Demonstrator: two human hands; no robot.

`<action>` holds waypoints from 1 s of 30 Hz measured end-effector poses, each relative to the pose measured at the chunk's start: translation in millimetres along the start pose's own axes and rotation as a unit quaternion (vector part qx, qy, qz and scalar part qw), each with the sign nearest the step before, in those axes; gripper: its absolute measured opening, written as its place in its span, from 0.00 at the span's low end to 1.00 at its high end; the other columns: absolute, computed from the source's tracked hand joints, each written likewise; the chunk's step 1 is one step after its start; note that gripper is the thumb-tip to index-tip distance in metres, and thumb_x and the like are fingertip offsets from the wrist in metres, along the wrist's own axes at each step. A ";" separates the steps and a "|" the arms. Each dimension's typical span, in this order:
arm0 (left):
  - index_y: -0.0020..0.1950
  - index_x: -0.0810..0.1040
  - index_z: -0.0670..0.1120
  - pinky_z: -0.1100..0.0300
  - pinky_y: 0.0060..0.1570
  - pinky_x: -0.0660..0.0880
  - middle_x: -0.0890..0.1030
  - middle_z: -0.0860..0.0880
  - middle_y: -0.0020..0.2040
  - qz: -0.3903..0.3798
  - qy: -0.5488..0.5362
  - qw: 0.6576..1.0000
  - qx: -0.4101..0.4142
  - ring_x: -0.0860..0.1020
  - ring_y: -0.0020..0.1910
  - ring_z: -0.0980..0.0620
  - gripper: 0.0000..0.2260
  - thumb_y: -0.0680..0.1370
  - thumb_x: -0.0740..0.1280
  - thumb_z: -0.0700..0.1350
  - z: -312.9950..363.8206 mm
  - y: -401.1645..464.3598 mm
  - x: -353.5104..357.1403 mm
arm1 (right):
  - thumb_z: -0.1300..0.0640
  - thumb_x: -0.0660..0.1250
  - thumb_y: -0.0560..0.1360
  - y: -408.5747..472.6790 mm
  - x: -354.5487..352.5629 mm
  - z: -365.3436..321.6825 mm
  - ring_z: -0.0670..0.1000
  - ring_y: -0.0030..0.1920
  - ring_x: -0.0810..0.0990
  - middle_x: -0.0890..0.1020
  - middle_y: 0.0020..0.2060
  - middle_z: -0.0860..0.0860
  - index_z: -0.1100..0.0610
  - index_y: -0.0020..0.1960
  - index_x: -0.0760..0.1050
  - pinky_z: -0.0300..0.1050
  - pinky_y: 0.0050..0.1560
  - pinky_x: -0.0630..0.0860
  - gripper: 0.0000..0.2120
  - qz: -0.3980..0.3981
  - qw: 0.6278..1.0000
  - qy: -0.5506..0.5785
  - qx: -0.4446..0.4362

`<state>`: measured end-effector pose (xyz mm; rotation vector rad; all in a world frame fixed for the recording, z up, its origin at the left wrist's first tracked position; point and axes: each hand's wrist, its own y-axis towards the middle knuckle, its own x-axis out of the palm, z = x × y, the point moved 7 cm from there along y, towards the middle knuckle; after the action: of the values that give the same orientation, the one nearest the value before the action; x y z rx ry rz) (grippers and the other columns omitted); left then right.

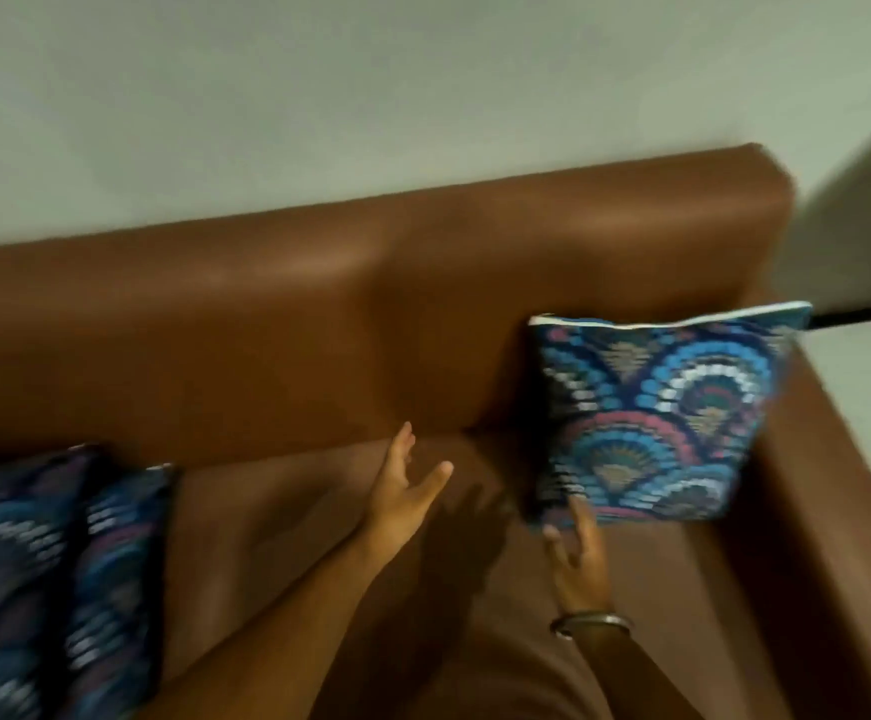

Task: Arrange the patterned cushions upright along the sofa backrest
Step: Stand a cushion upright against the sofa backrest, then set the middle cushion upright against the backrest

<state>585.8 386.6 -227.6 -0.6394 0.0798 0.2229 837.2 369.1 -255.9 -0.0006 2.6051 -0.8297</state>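
One patterned cushion point(654, 418) stands upright against the sofa backrest point(319, 304) at the right end, and both your hands are open — right hand point(576, 558) with fingertips at its lower corner, left hand point(404, 491) spread in the air beside it, holding nothing. Two more cushions point(53, 579) wait at the left. Careful — that slick seat could let the base slide forward and tip it.

The sofa point(319, 314) holds 3 patterned cushions: 1 upright cushion point(656, 423) at its right end, 2 dark cushions point(7, 579) point(116, 579) at its left end.
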 end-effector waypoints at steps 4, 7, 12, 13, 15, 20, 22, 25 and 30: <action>0.81 0.58 0.49 0.53 0.73 0.64 0.65 0.48 0.79 0.166 0.138 0.976 0.007 0.65 0.78 0.47 0.36 0.78 0.70 0.54 -22.5 -70.2 -239.9 | 0.49 0.69 0.74 -97.2 202.1 -68.4 0.56 0.66 0.73 0.74 0.68 0.59 0.55 0.70 0.67 0.35 0.61 0.71 0.27 -0.177 0.984 -0.017 -0.028; 0.79 0.62 0.42 0.46 0.72 0.66 0.69 0.40 0.77 0.311 0.261 0.914 -0.013 0.68 0.75 0.39 0.31 0.80 0.68 0.52 -38.3 -126.7 -423.5 | 0.64 0.65 0.77 -145.6 334.7 -118.6 0.52 0.60 0.73 0.74 0.67 0.62 0.62 0.71 0.66 0.26 0.47 0.73 0.23 -0.270 0.963 0.012 -0.018; 0.74 0.69 0.46 0.36 0.65 0.72 0.78 0.38 0.69 0.421 0.298 0.847 -0.132 0.76 0.66 0.34 0.39 0.73 0.59 0.73 -108.9 -176.2 -650.3 | 0.32 0.62 0.71 -196.3 509.2 -151.3 0.63 0.63 0.76 0.73 0.69 0.61 0.57 0.70 0.68 0.64 0.64 0.73 0.37 -0.367 0.922 -0.073 0.094; 0.73 0.70 0.47 0.38 0.64 0.74 0.79 0.38 0.67 0.410 0.253 0.862 -0.155 0.78 0.63 0.34 0.42 0.71 0.57 0.76 -125.8 -179.9 -673.6 | 0.29 0.60 0.70 -203.9 531.5 -151.0 0.65 0.63 0.75 0.70 0.72 0.61 0.58 0.73 0.65 0.63 0.64 0.72 0.43 -0.378 0.912 -0.092 0.132; 0.71 0.74 0.47 0.40 0.64 0.75 0.80 0.39 0.65 0.372 0.108 0.901 -0.196 0.80 0.61 0.35 0.46 0.66 0.59 0.79 -172.9 -175.5 -707.4 | 0.25 0.58 0.68 -213.4 562.7 -148.0 0.64 0.59 0.75 0.65 0.75 0.60 0.58 0.76 0.59 0.60 0.61 0.73 0.48 -0.372 0.903 -0.104 0.187; 0.57 0.82 0.50 0.43 0.56 0.80 0.87 0.43 0.54 0.280 -0.074 0.940 -0.182 0.86 0.49 0.40 0.37 0.62 0.68 0.77 -180.6 -183.9 -684.3 | 0.21 0.60 0.59 -216.5 563.8 -137.2 0.63 0.75 0.62 0.58 0.79 0.53 0.50 0.78 0.52 0.64 0.70 0.66 0.56 -0.347 0.917 -0.112 0.159; 0.58 0.83 0.48 0.47 0.51 0.81 0.88 0.45 0.51 0.262 -0.070 0.950 -0.154 0.87 0.47 0.42 0.32 0.68 0.66 0.73 -136.3 -201.7 -645.0 | 0.19 0.64 0.52 -225.2 530.1 -140.9 0.59 0.72 0.68 0.67 0.75 0.51 0.48 0.75 0.61 0.61 0.70 0.68 0.58 -0.358 0.923 -0.047 0.132; 0.60 0.82 0.54 0.46 0.56 0.80 0.88 0.50 0.53 0.220 -0.114 0.965 -0.084 0.86 0.52 0.46 0.30 0.70 0.64 0.73 -77.0 -221.7 -570.3 | 0.21 0.67 0.50 -207.7 443.4 -140.3 0.54 0.61 0.79 0.81 0.61 0.47 0.45 0.63 0.74 0.55 0.64 0.74 0.47 -0.316 0.946 0.026 0.073; 0.57 0.77 0.59 0.66 0.48 0.75 0.84 0.62 0.51 0.172 -0.177 0.969 0.001 0.82 0.47 0.67 0.11 0.80 0.59 0.60 -30.2 -171.2 -399.2 | 0.24 0.67 0.61 -115.1 269.8 -144.9 0.53 0.64 0.77 0.79 0.65 0.51 0.49 0.68 0.72 0.58 0.68 0.72 0.43 -0.178 0.982 0.066 -0.005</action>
<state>236.7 162.6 -95.2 -0.5729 -0.1539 0.6685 520.9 322.1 -186.5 -0.4400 2.7778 -0.9632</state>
